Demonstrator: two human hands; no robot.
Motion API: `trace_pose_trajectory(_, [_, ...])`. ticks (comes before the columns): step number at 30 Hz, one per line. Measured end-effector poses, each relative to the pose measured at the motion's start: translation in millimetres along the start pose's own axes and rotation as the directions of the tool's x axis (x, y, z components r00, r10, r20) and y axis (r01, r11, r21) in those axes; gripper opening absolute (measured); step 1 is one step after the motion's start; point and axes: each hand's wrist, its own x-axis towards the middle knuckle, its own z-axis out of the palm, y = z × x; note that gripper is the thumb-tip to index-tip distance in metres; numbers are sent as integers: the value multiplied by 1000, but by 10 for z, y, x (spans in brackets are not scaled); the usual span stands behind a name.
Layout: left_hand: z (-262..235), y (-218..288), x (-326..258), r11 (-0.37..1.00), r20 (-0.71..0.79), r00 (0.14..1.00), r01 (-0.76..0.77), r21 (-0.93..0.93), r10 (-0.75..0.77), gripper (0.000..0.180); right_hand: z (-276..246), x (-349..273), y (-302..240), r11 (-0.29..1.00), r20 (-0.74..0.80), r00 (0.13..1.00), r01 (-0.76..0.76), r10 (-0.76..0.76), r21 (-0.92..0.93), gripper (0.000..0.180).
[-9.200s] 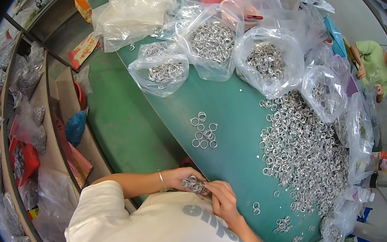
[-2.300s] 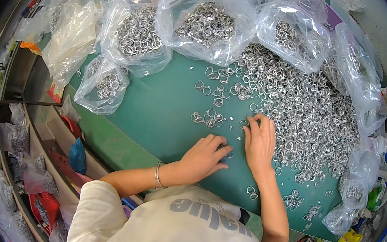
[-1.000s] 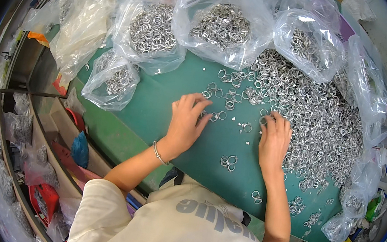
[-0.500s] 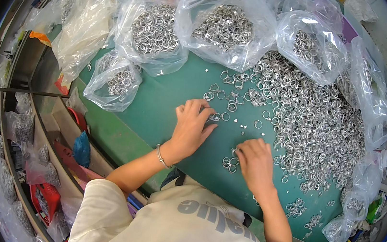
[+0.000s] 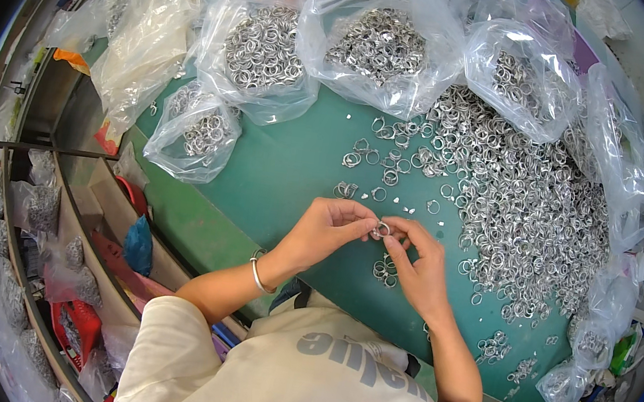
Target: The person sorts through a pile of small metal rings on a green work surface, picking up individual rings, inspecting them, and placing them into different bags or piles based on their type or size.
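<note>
Between the fingertips of both my hands is a silver-coloured ring, held above the green tabletop. My left hand pinches it from one side, thumb against fingers. From the other side my right hand closes on it with thumb and forefinger. A small cluster of rings lies just left of my right hand. Beyond my fingers are a few loose rings and small pale bits. A large heap of rings spreads over the table's right side.
Clear plastic bags of rings stand along the far edge: a left bag, a middle bag and a right bag. A smaller bag sits nearer. At left is a compartmented shelf with bagged pieces. Small ring clusters lie near right.
My left hand has left the loose rings and my right hand has moved up and left from the small cluster. Both have come together around one ring.
</note>
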Motion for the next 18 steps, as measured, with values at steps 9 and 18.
trace_pose_trajectory(9, [54, 22, -39, 984, 37, 996, 87, -158, -82, 17, 21, -42, 99, 788, 176, 926, -377, 334, 486, 15])
trace_pose_trajectory(18, [-206, 18, -92, 821, -128, 983, -35, 570, 130, 10, 131, 196, 111, 925, -119, 983, 87, -140, -369, 16])
